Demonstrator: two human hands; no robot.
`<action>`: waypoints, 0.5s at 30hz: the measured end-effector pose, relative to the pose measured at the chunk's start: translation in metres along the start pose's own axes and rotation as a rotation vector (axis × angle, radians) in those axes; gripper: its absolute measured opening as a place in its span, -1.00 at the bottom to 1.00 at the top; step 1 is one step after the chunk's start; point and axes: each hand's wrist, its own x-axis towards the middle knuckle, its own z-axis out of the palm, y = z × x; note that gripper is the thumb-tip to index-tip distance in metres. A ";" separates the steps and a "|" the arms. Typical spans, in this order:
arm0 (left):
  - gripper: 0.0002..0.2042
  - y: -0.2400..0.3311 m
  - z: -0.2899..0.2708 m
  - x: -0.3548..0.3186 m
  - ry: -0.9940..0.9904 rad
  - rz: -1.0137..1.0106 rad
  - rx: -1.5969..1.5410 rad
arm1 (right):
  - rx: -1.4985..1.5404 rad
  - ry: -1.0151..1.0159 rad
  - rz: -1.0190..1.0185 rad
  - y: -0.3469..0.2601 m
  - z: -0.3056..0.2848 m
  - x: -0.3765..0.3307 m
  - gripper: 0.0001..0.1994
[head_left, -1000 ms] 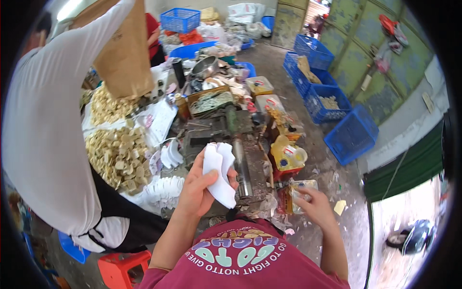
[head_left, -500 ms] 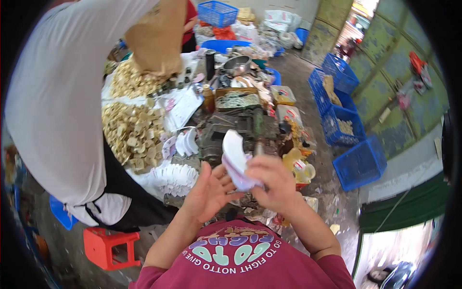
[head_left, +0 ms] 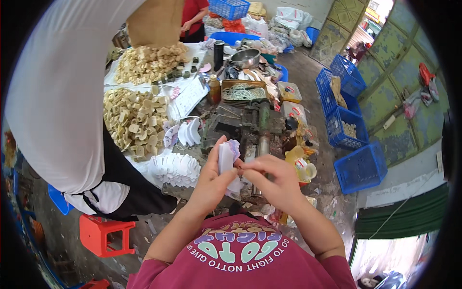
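My left hand (head_left: 210,185) grips a small stack of white curved cut pieces (head_left: 226,155) edge-up in front of my chest. My right hand (head_left: 272,182) meets it from the right, its fingertips pinching the stack's lower edge. Both hands hover over a dark metal machine (head_left: 245,126) on the worktable. A fanned row of the same white pieces (head_left: 174,169) lies on the table just left of my left hand, and a few more (head_left: 186,132) stand beyond it.
A person in a white shirt and dark apron (head_left: 62,96) stands close on my left, holding a brown bag (head_left: 155,21). Heaps of tan cut pieces (head_left: 132,120) cover the table. Blue crates (head_left: 360,168) sit right, a red stool (head_left: 103,235) lower left.
My right hand has come up from low on the right and joined the left on the white stack. The view has shifted, bringing the table and hands closer to centre.
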 end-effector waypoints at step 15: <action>-0.20 0.003 0.005 -0.002 0.065 0.451 1.261 | 0.138 -0.045 0.354 0.009 0.017 0.026 -0.86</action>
